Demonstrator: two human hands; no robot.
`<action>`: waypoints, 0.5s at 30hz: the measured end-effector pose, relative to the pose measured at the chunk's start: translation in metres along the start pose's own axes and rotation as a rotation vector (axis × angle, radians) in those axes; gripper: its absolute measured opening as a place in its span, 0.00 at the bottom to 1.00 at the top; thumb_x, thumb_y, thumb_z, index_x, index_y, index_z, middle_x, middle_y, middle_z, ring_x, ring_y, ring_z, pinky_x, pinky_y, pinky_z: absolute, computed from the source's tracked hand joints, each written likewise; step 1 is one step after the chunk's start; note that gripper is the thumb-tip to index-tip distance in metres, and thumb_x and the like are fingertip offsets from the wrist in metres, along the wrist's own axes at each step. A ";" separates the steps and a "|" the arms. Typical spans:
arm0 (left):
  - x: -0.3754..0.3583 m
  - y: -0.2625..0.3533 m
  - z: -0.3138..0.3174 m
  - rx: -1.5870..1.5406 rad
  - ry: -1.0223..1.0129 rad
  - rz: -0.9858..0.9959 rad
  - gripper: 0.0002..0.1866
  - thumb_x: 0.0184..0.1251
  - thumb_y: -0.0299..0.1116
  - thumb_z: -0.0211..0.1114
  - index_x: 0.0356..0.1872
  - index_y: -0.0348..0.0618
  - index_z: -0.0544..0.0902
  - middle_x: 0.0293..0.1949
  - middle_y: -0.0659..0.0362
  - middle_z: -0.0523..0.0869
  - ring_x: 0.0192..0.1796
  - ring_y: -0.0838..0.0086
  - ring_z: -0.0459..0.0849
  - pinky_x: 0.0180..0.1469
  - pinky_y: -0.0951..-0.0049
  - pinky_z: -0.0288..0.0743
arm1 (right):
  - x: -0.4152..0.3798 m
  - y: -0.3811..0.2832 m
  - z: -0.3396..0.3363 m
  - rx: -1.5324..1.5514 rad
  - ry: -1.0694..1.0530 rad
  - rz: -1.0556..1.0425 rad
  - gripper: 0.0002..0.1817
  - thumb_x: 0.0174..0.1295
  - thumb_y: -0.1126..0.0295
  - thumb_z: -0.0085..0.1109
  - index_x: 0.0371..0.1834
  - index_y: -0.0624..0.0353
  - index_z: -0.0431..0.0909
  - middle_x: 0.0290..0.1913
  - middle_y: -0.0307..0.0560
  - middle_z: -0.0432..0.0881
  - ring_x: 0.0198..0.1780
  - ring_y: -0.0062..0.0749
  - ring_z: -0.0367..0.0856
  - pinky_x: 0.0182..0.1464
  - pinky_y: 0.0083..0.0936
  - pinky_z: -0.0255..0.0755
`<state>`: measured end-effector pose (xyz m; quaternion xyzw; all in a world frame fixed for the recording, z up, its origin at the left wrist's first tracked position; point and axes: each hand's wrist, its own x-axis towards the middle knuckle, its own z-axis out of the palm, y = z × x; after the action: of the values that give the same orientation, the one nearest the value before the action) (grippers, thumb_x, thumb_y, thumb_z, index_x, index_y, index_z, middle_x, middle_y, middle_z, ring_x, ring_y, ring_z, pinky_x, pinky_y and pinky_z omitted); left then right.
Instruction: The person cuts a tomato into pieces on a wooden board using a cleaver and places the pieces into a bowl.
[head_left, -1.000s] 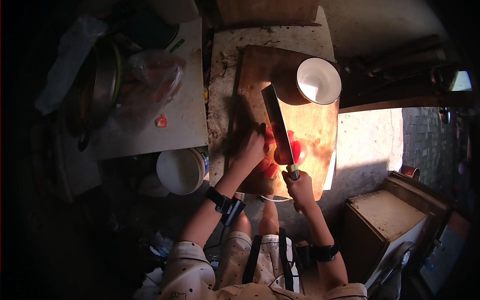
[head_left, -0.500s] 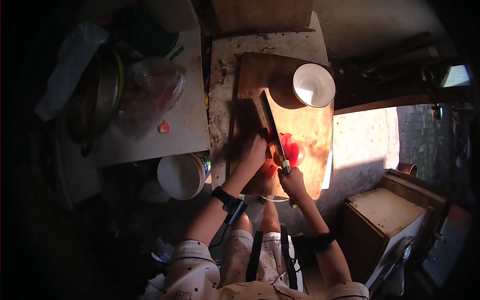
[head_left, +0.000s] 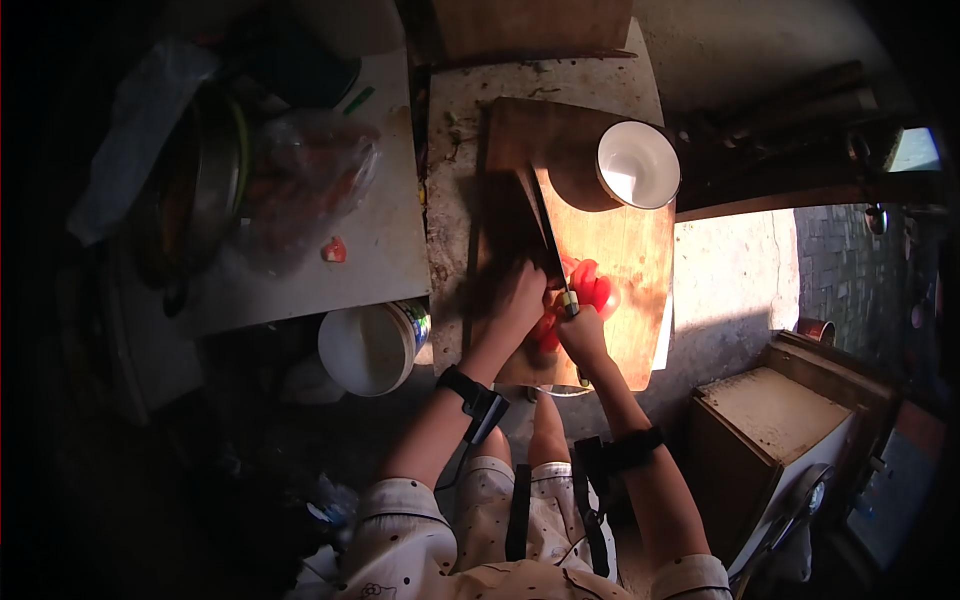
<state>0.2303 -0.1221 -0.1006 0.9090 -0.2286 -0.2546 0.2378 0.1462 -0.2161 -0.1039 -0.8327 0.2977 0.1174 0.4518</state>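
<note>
My right hand (head_left: 583, 336) grips the handle of a kitchen knife (head_left: 548, 238), its long blade pointing away from me over the wooden cutting board (head_left: 640, 335). Left of the blade, my left hand (head_left: 520, 292) is in shadow, with curled fingers pressed on a bit of red tomato that they mostly hide. Cut tomato pieces (head_left: 597, 290) lie right of the knife, close to my right hand. More red tomato pieces (head_left: 546, 332) rest on the board between my two hands. A white bowl (head_left: 638, 165) stands at the board's far right corner.
To the left, a side table (head_left: 385, 215) holds a clear plastic bag (head_left: 310, 185), a pan (head_left: 215, 160) and a small red scrap (head_left: 334, 250). Below it stands a white bucket (head_left: 365, 350). A wooden cabinet (head_left: 775, 415) is at the lower right.
The view has shifted slightly, so the board and bowl appear a little further right. The knife and both hands remain at the tomato; the blade stands slightly more upright in view.
</note>
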 end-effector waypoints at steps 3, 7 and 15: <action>0.003 -0.003 0.003 -0.040 0.083 0.013 0.10 0.42 0.29 0.63 0.26 0.33 0.77 0.37 0.42 0.73 0.40 0.51 0.74 0.42 0.62 0.72 | -0.001 -0.002 -0.002 -0.002 0.035 -0.015 0.07 0.50 0.70 0.47 0.27 0.61 0.74 0.20 0.60 0.75 0.29 0.52 0.76 0.28 0.36 0.68; 0.010 -0.005 -0.006 -0.013 0.067 0.012 0.12 0.44 0.28 0.62 0.30 0.31 0.75 0.39 0.41 0.73 0.40 0.51 0.74 0.42 0.63 0.72 | -0.016 0.001 -0.005 -0.007 -0.057 0.178 0.10 0.49 0.68 0.49 0.26 0.65 0.74 0.22 0.63 0.75 0.30 0.55 0.76 0.30 0.40 0.68; -0.011 -0.006 0.005 0.130 -0.074 0.080 0.12 0.45 0.24 0.59 0.33 0.30 0.73 0.40 0.42 0.72 0.44 0.51 0.72 0.46 0.61 0.69 | -0.011 0.002 0.002 -0.062 0.009 0.096 0.10 0.49 0.68 0.48 0.31 0.60 0.75 0.23 0.61 0.76 0.31 0.53 0.77 0.29 0.39 0.69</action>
<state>0.2213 -0.1132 -0.1038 0.9026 -0.2894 -0.2631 0.1796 0.1365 -0.2113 -0.1018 -0.8317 0.3355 0.1445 0.4182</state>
